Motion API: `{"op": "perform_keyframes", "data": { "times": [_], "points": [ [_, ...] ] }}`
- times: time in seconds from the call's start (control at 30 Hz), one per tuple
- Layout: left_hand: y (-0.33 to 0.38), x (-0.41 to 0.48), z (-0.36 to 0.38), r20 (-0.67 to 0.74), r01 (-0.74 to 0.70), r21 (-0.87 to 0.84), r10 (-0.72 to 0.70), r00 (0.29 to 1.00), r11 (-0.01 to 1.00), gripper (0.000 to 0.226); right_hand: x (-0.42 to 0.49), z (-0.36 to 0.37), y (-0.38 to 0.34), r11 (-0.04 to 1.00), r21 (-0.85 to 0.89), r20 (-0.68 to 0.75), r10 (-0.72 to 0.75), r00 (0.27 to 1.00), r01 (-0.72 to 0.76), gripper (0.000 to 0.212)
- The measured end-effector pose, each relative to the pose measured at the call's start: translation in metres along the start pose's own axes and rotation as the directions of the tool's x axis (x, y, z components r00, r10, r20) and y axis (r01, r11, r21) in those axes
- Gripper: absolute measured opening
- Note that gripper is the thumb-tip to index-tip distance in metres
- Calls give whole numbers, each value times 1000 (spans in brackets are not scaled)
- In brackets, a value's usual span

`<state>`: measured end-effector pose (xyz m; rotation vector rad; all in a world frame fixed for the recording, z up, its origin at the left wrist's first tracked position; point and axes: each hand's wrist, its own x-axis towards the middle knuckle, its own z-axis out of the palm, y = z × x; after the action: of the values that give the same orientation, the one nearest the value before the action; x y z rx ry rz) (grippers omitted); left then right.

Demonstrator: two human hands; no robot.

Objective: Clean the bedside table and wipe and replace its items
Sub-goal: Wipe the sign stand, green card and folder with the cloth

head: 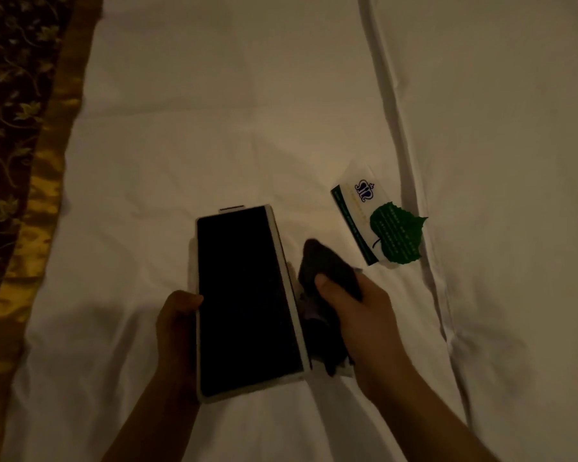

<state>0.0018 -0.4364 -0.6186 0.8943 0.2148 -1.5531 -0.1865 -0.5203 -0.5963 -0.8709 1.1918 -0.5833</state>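
Head cam: left hand [177, 315] grips black-faced tray [247, 301], right hand [351, 308] pinches dark cloth [327, 268] beside it; wiping underway (leaf card [377, 225] waits), nothing replaced yet.

Ahead of both grips the bed sheet [247, 111] lies open. A leaf-printed card [377, 225] sits just beyond the right grip [357, 315] and its cloth [327, 265]; the dark panel [244, 295] in the left grip [176, 325] fills the gap between them.

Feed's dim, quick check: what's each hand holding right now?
Left hand: holds the black panel by its left edge.
Right hand: grips the dark cloth at the panel's right edge.
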Motion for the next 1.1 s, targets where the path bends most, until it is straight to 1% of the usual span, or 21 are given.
{"op": "perform_keyframes", "data": {
  "times": [0.03,0.07,0.13,0.17,0.2,0.27,0.3,0.33,0.4,0.47,0.53,0.57,0.6,0.67,0.77,0.83,0.87,0.9,0.97,1.0,1.1],
  "points": [
    [0,-5,3,6,6,12,-6,1000,1000,55,7,2,-6,999,42,-7,-19,1000,19,18],
    [1,-9,5,56,2,49,-5,998,999,60,13,5,-12,997,64,-9,-52,999,53,18],
    [-1,-6,6,272,-4,73,-16,962,997,63,24,8,-19,989,121,-39,-86,996,90,19],
    [-2,-6,5,302,-17,87,-10,953,996,63,27,8,-19,986,146,-48,-76,996,82,18],
    [-3,-7,7,289,-40,118,5,957,992,63,28,6,-18,987,138,-52,-73,996,79,18],
    [-7,-3,8,159,-53,124,33,987,991,59,21,2,-13,994,60,-48,-89,995,91,19],
    [-10,0,8,101,-9,86,0,995,996,53,15,1,-8,996,23,-31,-90,995,90,19],
    [-8,2,7,24,12,96,-14,1000,995,47,8,1,-2,996,-8,-2,-91,996,91,15],
    [-6,3,4,-97,-77,212,100,990,974,40,-5,1,11,991,-108,63,-71,995,77,13],
    [2,2,5,-161,-45,296,96,982,954,38,-14,-3,20,977,-210,104,-23,994,45,20],
    [12,4,5,-172,-7,403,83,982,915,44,-16,-10,24,984,-179,102,-1,995,19,14],
    [20,7,5,-134,-34,477,111,985,878,52,-16,-15,25,988,-154,76,4,997,8,15],
    [29,9,7,-61,-98,568,160,985,818,61,-14,-20,24,991,-137,34,-4,999,9,20],
    [46,15,13,62,-204,736,236,970,646,68,-9,-29,21,995,-96,-21,-25,999,23,28],
    [63,21,15,77,-176,914,269,960,365,86,-3,-39,12,1000,-8,-44,-30,999,30,31],
    [63,26,18,70,-111,988,318,946,111,98,2,-43,9,999,-3,-51,-47,998,47,30],
    [58,28,22,96,-102,995,329,939,1,100,5,-44,8,999,-9,-55,-54,997,53,28],
    [49,31,26,141,-121,989,309,940,-83,101,7,-46,6,998,-15,-60,-58,997,57,26],
    [23,37,32,205,-157,966,238,949,-204,102,11,-48,6,998,-25,-73,-61,995,60,22],
    [9,39,32,203,-138,953,233,951,-268,101,12,-49,6,997,-29,-83,-68,994,65,22],
    [-29,41,29,127,83,859,369,921,-504,95,13,-51,4,994,-49,-105,-98,990,94,25]
  ]
}}
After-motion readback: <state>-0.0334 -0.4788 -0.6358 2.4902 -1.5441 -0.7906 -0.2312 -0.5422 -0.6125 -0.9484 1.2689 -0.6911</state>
